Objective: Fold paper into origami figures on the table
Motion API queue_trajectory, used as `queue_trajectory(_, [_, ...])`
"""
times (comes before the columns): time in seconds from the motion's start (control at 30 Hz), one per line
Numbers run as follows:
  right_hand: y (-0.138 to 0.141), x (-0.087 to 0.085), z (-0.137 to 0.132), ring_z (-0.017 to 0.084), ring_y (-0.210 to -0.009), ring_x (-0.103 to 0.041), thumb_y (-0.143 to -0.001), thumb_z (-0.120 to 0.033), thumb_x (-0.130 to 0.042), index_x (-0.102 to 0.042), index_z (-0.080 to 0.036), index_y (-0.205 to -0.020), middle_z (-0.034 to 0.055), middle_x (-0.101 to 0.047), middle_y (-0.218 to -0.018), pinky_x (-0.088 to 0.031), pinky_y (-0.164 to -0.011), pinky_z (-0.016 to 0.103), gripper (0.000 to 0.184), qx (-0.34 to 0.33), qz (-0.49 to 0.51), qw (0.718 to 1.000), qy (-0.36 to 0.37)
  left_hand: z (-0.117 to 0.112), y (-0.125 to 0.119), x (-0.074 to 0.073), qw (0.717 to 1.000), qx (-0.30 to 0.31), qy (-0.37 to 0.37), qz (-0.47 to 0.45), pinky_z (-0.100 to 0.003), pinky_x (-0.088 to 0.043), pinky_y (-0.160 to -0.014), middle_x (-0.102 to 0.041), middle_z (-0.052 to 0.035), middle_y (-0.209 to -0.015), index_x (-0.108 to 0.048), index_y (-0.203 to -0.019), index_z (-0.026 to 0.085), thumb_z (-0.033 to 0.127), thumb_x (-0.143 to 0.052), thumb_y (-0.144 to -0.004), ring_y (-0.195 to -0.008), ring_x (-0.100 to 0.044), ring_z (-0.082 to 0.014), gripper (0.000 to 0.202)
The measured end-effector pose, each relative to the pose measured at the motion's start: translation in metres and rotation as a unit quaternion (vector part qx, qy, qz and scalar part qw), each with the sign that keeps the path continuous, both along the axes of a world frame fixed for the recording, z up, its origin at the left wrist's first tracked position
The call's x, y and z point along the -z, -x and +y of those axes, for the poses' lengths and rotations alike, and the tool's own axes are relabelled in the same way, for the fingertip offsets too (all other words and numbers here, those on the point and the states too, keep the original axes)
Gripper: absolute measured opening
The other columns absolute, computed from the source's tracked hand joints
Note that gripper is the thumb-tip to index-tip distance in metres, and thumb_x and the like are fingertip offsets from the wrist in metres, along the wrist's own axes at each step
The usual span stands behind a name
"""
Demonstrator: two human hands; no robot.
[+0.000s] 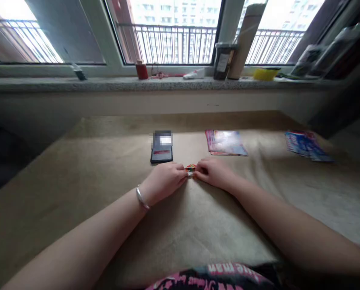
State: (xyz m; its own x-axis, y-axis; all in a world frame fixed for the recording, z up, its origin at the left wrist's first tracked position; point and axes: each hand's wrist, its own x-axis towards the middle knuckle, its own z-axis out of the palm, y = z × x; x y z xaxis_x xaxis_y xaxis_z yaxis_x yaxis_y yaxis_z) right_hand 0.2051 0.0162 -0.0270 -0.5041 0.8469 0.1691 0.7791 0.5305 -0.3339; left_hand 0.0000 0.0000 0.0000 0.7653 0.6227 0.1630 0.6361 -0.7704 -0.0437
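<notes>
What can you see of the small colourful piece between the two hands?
The small colourful piece is mostly orange-red, with yellowish and dark patches and a pale strip along its near edge. It looks like thin paper or film, though blurred. Fingers of the left hand and right hand pinch its opposite ends, low over the tan tabletop.

Tan table (216,225): phone (162,155); 2 piles (226,142) (307,146)

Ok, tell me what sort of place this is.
Likely a room in a home, perhaps an apartment: the wide table stands before a window, and beyond it are a railing and a multi-storey building.
</notes>
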Motion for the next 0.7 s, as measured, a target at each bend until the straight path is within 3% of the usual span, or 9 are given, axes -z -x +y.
queue_trajectory(0.33, [0.0013,-0.0052,-0.0006,0.014,-0.07,-0.052,-0.083,-0.032,-0.053,-0.058,-0.019,-0.071,0.0027,-0.064,-0.077,-0.03,-0.059,0.025,0.019,0.005,-0.032,0.999,-0.008,0.0065,0.0061,0.0038,0.996,0.066,-0.051,-0.034,-0.023,-0.041,-0.059,-0.066,0.0006,-0.082,-0.064,-0.101,0.022,0.023,-0.046,-0.092,-0.071,-0.059,-0.0122,0.021])
queue_trajectory(0.7, [0.0032,-0.0039,0.0006,0.015,-0.071,-0.054,-0.083,-0.033,-0.053,-0.059,-0.019,-0.071,0.0027,-0.065,-0.077,-0.03,-0.058,0.025,0.019,0.026,-0.047,0.999,-0.007,0.006,0.0049,0.005,0.995,0.057,-0.08,-0.003,-0.022,-0.038,-0.056,-0.063,0.0006,-0.079,-0.066,-0.098,0.024,0.025,-0.046,-0.092,-0.067,-0.057,-0.0114,0.02])
